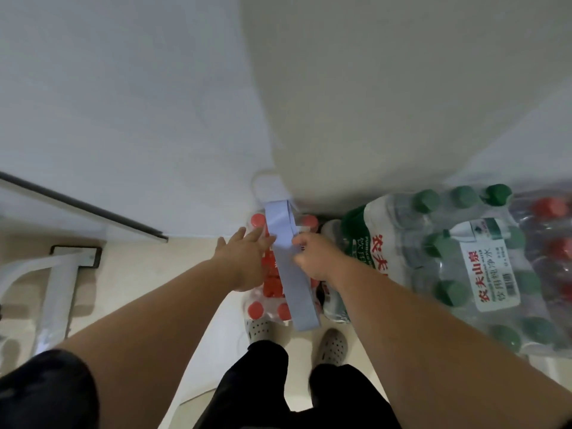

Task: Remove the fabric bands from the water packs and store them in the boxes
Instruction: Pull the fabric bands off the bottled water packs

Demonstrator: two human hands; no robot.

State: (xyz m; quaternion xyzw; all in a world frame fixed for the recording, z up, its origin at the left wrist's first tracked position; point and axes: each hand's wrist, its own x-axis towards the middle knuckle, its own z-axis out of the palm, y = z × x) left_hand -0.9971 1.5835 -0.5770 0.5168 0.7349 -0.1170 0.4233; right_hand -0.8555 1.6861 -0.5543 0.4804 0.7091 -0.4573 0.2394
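Head view, looking straight down past both bare forearms to the floor [148, 270]. A pale blue fabric band [289, 261] runs lengthwise over a shrink-wrapped pack of water bottles with red caps [272, 283] that stands on the floor just ahead of the feet.

Right hand [312, 258]: fingers curled closed, pinching the right edge of the band about halfway along its length. The band's far end folds over near the wall [371, 103]; its near end hangs past the front of the pack, above a grey perforated clog [258, 328].

Left hand [244, 258]: fingers spread and extended, palm down, resting against the top of the red-capped pack just left of the band. Whether the fingertips touch the band itself cannot be told.

Right of the hands, a larger pack of bottles with green caps [458, 258] sits higher, with a white label in red characters; its near side is well apart from the band. Further red caps show at the far right edge.

Left side: a white frame with a leg and a dark foot plate [77, 255] on the floor. No box visible.
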